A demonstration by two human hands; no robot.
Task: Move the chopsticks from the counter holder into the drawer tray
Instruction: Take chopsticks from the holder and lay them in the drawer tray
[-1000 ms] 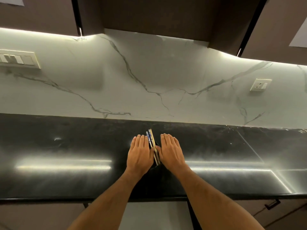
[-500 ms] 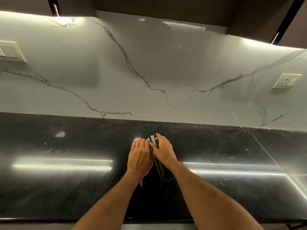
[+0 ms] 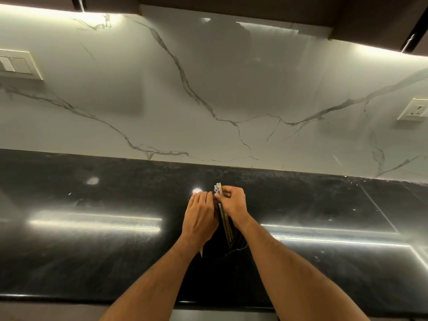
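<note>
Now, right hand [image 3: 232,206]: fingers curled round the chopsticks [image 3: 224,218] near their upper ends.
Left hand [image 3: 201,216]: fingers straight, laid flat against the bundle's other side.
Chopsticks: upright between both hands, lower ends in a dark holder [image 3: 231,251], mid black worktop [image 3: 92,251].

Chopsticks [image 3: 224,218] between 2 hands

Open counter [image 3: 92,239] around both hands [image 3: 199,218]
</note>
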